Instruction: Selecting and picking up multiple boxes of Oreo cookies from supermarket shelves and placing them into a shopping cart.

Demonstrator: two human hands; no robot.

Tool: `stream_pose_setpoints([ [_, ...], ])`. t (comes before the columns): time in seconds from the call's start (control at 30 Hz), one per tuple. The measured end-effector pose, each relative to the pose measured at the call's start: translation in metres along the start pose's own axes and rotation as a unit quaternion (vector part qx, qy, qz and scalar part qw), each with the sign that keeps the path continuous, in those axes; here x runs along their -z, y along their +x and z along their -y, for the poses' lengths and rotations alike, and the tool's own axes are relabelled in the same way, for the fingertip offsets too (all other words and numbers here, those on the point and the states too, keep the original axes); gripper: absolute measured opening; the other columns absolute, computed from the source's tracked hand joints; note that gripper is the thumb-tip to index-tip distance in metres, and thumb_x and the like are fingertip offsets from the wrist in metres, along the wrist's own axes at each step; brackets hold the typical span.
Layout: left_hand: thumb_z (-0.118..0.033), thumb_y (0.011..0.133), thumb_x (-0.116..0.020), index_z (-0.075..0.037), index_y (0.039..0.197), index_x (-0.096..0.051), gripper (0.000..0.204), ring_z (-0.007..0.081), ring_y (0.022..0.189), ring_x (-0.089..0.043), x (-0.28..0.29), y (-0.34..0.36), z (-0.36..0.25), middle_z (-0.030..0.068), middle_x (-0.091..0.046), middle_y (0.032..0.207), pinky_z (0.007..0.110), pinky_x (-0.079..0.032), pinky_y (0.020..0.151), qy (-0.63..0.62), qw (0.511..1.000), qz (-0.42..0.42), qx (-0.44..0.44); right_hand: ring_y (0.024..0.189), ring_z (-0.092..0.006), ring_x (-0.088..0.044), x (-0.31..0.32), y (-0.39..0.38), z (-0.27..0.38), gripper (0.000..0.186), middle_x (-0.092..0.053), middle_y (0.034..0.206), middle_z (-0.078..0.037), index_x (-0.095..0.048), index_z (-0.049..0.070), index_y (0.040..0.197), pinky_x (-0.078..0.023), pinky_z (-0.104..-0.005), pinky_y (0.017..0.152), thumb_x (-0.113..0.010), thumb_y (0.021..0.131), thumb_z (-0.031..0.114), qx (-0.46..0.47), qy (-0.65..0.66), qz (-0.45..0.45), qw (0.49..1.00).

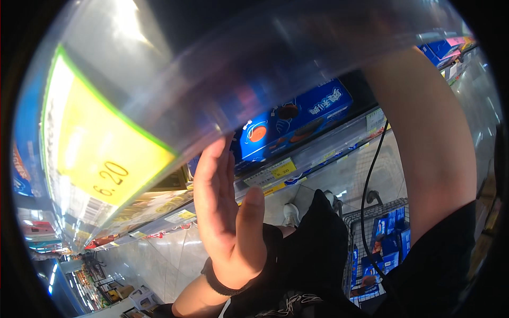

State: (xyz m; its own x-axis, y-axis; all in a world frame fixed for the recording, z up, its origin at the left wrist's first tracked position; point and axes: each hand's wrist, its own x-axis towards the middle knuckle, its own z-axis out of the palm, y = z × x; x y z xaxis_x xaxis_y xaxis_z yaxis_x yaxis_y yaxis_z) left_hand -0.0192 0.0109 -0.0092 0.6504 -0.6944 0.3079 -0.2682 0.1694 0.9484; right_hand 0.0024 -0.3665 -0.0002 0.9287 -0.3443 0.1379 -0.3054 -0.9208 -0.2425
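Observation:
My left hand (229,206) is raised at the front of a shelf, fingers stretched upward and thumb apart, its fingertips at the left end of a blue box (297,119) with round pictures on it. Whether they touch the box is unclear. My right forearm (421,143) rises along the right to the upper shelf edge (222,74), where my right hand is hidden. A large yellow price tag (95,132) on that edge fills the left foreground. A smaller yellow tag (282,169) sits on the rail below the box.
A wire cart (352,222) holding several blue packages (392,233) stands at the lower right beside my legs, with a black cable (371,175) hanging across it. More blue boxes (440,50) line the shelf at upper right. A tiled floor (159,259) and further displays show at lower left.

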Motion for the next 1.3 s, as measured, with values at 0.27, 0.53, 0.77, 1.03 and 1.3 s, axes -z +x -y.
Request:
stream_pose_setpoints([
  [0.27, 0.011, 0.084, -0.045, 0.009, 0.151, -0.030, 0.069, 0.0394, 0.149, -0.032, 0.007, -0.014, 0.012, 0.0301, -0.035, 0.155, 0.049, -0.019, 0.123, 0.029, 0.992, 0.112, -0.046, 0.116, -0.0304, -0.064, 0.016, -0.009, -0.007, 0.038, -0.068, 0.127, -0.014, -0.069, 0.013, 0.128, -0.048, -0.0434, 0.102, -0.053, 0.102, 0.035, 0.009, -0.084, 0.007, 0.996],
  [0.53, 0.006, 0.087, -0.047, 0.008, 0.149, -0.032, 0.064, 0.0358, 0.148, -0.035, -0.001, -0.047, 0.020, 0.0273, -0.038, 0.155, 0.047, -0.023, 0.123, 0.065, 0.961, 0.267, 0.042, 0.120, -0.0325, -0.063, 0.057, -0.125, 0.040, 0.039, -0.065, 0.132, -0.016, -0.067, 0.011, 0.129, -0.047, -0.0454, 0.105, -0.052, 0.103, 0.035, -0.040, -0.154, -0.055, 0.986],
  [0.77, -0.002, 0.089, -0.057, 0.005, 0.141, -0.048, 0.053, 0.0345, 0.138, -0.048, -0.054, -0.093, 0.031, 0.0233, -0.052, 0.144, 0.042, -0.033, 0.116, 0.041, 0.943, 0.324, 0.068, 0.119, -0.0284, -0.064, 0.063, -0.297, 0.026, 0.054, -0.060, 0.138, -0.020, -0.055, 0.004, 0.140, -0.052, -0.0408, 0.103, -0.070, 0.094, 0.029, -0.177, 0.170, -0.171, 0.954],
  [1.03, -0.012, 0.100, -0.056, -0.001, 0.149, -0.041, 0.053, 0.0249, 0.136, -0.048, -0.150, -0.179, 0.054, 0.0170, -0.054, 0.142, 0.039, -0.035, 0.115, -0.038, 0.853, 0.403, 0.328, 0.101, -0.0172, -0.069, -0.008, -0.561, 0.039, 0.032, -0.070, 0.118, -0.009, -0.066, 0.006, 0.125, -0.056, -0.0292, 0.090, -0.069, 0.095, 0.015, -0.256, 0.148, -0.343, 0.892],
  [1.3, -0.027, 0.092, -0.064, 0.003, 0.148, -0.039, 0.068, 0.0204, 0.124, -0.055, -0.273, -0.308, 0.088, 0.0119, -0.060, 0.126, 0.037, -0.038, 0.111, 0.027, 0.686, 0.461, 0.562, 0.108, -0.0327, -0.068, -0.186, -0.799, 0.149, 0.045, -0.069, 0.120, -0.019, -0.063, 0.001, 0.126, -0.054, -0.0395, 0.091, -0.076, 0.086, 0.016, -0.667, 0.182, -0.179, 0.700],
])
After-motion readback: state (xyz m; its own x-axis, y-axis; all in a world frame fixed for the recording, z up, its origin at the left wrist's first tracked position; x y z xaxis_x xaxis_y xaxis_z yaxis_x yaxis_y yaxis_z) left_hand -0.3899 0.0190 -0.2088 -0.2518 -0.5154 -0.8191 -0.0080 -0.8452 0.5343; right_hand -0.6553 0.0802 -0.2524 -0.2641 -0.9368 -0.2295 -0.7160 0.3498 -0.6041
